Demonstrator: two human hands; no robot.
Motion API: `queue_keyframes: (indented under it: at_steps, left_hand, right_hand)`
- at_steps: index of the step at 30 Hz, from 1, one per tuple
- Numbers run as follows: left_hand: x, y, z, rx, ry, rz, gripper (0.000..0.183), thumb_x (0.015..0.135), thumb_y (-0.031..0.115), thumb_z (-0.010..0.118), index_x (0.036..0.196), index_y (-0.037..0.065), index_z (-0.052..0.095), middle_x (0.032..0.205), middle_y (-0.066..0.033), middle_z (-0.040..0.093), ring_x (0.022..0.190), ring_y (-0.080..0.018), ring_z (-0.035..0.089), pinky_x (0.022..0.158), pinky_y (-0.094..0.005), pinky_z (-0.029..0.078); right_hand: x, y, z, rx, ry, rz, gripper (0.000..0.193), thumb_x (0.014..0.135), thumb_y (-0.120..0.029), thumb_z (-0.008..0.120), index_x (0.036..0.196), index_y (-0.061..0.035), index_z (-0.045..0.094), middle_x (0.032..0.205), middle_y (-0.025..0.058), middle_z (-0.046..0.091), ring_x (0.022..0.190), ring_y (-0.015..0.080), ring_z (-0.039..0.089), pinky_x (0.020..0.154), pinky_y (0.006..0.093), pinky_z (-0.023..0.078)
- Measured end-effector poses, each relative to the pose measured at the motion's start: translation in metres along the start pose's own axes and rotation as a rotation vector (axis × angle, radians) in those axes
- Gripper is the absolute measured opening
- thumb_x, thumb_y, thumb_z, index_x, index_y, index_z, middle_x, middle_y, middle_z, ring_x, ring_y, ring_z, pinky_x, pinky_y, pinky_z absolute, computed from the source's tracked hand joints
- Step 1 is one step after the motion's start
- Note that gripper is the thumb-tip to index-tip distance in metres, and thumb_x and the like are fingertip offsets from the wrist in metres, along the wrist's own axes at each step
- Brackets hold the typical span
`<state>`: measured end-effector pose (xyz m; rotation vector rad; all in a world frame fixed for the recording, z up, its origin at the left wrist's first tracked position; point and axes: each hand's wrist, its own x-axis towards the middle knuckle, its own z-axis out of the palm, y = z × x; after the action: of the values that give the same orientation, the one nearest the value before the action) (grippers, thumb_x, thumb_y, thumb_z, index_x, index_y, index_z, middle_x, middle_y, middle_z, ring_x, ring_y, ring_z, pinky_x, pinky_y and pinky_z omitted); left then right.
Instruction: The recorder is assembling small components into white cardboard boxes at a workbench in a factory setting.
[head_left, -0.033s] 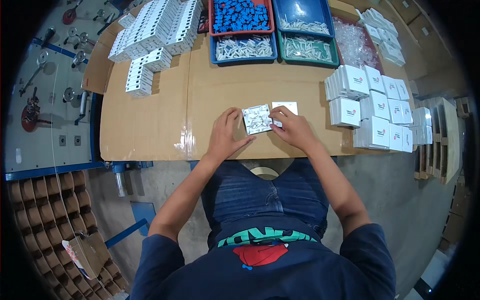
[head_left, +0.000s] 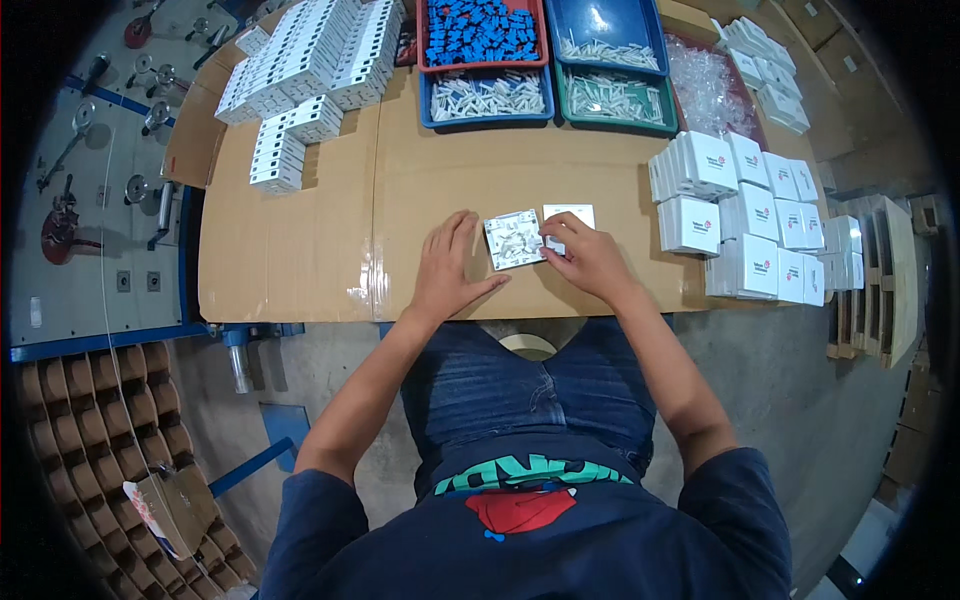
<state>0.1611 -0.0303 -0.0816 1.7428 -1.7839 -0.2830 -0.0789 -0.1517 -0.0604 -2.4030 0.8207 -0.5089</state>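
Grey floor (head_left: 790, 400) beside wooden pallets (head_left: 902, 290)

Between left hand (head_left: 446, 268) and right hand (head_left: 588, 262): open housing (head_left: 512, 240), smooth white plastic. Under both: matt brown cardboard (head_left: 300, 240), glossy tape (head_left: 378, 282) left of left hand. Beyond right hand: shiny clear plastic pile (head_left: 708, 88).

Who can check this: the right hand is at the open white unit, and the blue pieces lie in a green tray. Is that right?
The tray colour is wrong: the head view shows the blue pieces in a red tray. The right hand is at the open white unit.
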Motion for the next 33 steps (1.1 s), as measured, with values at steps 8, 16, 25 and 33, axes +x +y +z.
queue_keyframes:
  at_steps: [8, 16, 25, 33]
  left_hand:
    - [-0.001, -0.004, 0.006, 0.219, -0.105, -0.089, 0.109, 0.073, 0.073, 0.075, 0.152, 0.006, 0.042, 0.157, -0.0207, 0.038, 0.152, -0.0372, 0.029, 0.123, -0.0604, 0.015]
    - [0.001, -0.001, 0.001, 0.256, -0.139, -0.119, 0.104, 0.076, 0.075, 0.07, 0.152, 0.01, 0.044, 0.157, -0.0173, 0.039, 0.152, -0.0329, 0.029, 0.124, -0.0589, 0.015]
    - [0.011, 0.0, -0.006, 0.195, -0.168, -0.133, 0.098, 0.076, 0.071, 0.073, 0.148, 0.009, 0.048, 0.155, -0.0179, 0.04, 0.15, -0.0356, 0.032, 0.122, -0.061, 0.019]
    - [0.02, -0.009, -0.01, 0.17, -0.248, -0.158, 0.1, 0.076, 0.072, 0.074, 0.148, 0.008, 0.049, 0.155, -0.0191, 0.04, 0.148, -0.0367, 0.034, 0.119, -0.0626, 0.021]
  right_hand:
    - [0.043, -0.006, -0.008, 0.188, 0.137, 0.112, 0.012, 0.092, -0.018, 0.071, 0.097, -0.0079, 0.072, 0.09, 0.0076, 0.07, 0.073, 0.0274, 0.069, 0.065, 0.0374, 0.054]
    - [0.208, 0.022, -0.02, 0.106, 0.343, 0.012, 0.016, 0.09, -0.012, 0.068, 0.104, -0.0052, 0.072, 0.098, 0.016, 0.073, 0.084, 0.0346, 0.071, 0.074, 0.0441, 0.056]
    - [0.38, 0.1, -0.061, -0.152, 0.465, -0.023, 0.027, 0.088, -0.003, 0.062, 0.114, -0.0025, 0.069, 0.101, 0.0217, 0.074, 0.096, 0.0398, 0.072, 0.084, 0.046, 0.057]
    - [0.442, 0.118, -0.067, -0.295, 0.256, 0.017, 0.029, 0.088, -0.013, 0.072, 0.116, -0.0045, 0.07, 0.122, 0.0195, 0.066, 0.113, 0.0403, 0.064, 0.094, 0.0489, 0.054]
